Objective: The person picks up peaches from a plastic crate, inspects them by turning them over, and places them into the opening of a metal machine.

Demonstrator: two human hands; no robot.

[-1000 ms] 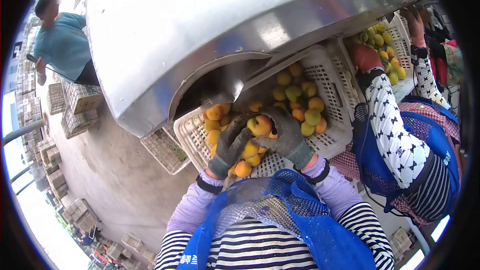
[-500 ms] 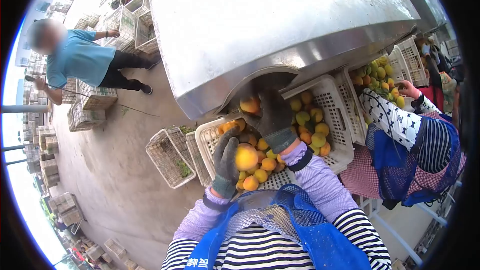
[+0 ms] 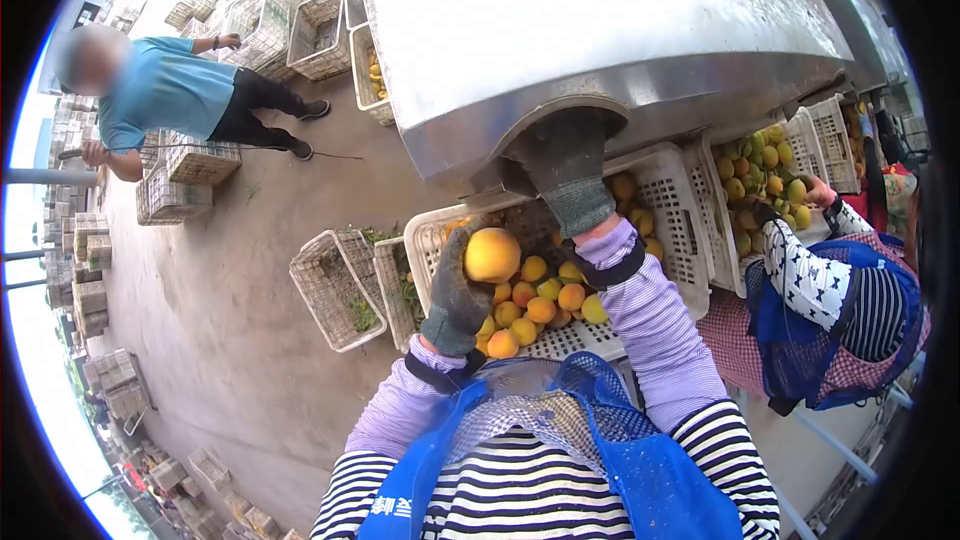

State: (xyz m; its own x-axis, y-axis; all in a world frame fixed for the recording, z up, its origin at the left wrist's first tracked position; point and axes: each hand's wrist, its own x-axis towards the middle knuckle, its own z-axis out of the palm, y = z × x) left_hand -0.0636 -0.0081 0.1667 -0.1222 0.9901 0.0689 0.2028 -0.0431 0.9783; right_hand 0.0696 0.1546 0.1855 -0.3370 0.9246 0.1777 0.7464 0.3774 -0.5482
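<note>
My left hand (image 3: 456, 298), in a dark work glove, is closed around a yellow-orange peach (image 3: 492, 255) above the near-left part of a white plastic crate (image 3: 425, 262). My right hand (image 3: 566, 162), gloved the same way, reaches up into the curved opening (image 3: 520, 132) in the metal machine's edge. Its fingers are hidden in there, so I cannot see what they hold. Several loose peaches (image 3: 540, 310), yellow to orange-red, lie in the crate beneath both hands.
The metal machine (image 3: 600, 30) spans the top. At right, a co-worker (image 3: 850, 310) reaches into another crate of fruit (image 3: 755, 165). Crates (image 3: 335, 290) stand on the floor at left. A person in a blue shirt (image 3: 175, 90) stands beyond, near stacked crates (image 3: 205, 158).
My right hand has gone deeper into the machine's opening, and the peach seen at its fingers is out of sight. My left hand has lifted its peach slightly. The view has shifted.
</note>
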